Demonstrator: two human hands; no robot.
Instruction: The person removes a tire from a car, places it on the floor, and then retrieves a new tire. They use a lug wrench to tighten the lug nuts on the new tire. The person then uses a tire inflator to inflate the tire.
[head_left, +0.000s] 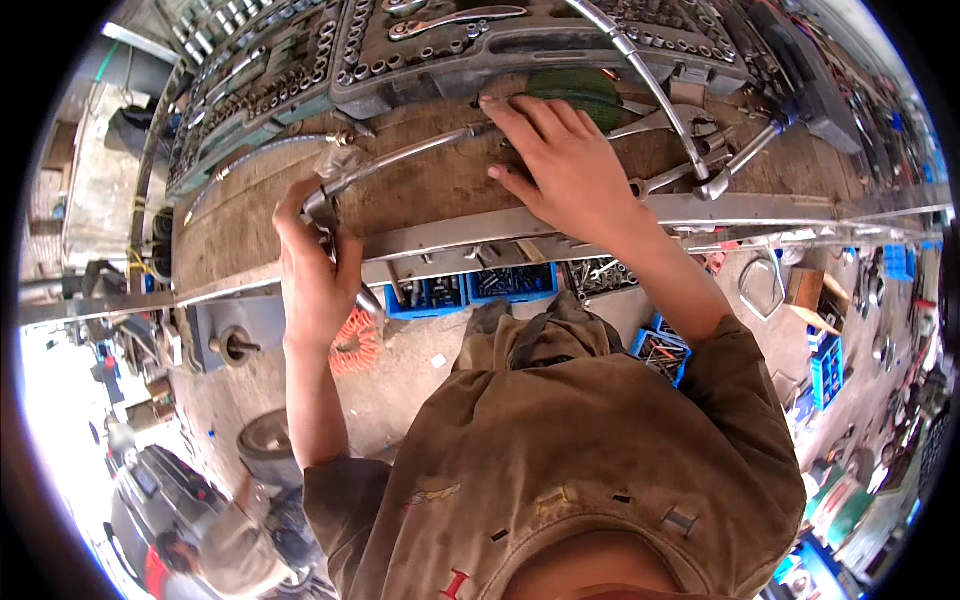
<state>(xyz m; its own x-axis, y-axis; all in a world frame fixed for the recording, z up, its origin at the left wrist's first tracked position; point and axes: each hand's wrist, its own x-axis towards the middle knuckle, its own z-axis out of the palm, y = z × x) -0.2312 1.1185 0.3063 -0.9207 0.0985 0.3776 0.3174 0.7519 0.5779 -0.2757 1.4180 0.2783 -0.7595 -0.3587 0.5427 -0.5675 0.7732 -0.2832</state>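
Note:
My left hand (318,275) is closed round a metal ratchet wrench (322,212) at the bench's front edge. Its handle end pokes out below my fingers. From the ratchet head a long metal extension bar (410,155) runs right and away over the wood. My right hand (565,165) lies palm down above the bench, fingers and thumb apart, at the bar's far end; whether it touches the bar cannot be told. Just beyond those fingers lies a dark green item (575,95), partly covered. Several spanners (665,120) rest right of the hand.
Open socket sets (410,72) line the back of the wooden bench (240,240). A long jointed bar (650,80) and a blue-ended tool (755,150) lie at right. Blue bins (515,285) of parts and a coiled orange hose (355,345) sit below. Another person (235,545) is at lower left.

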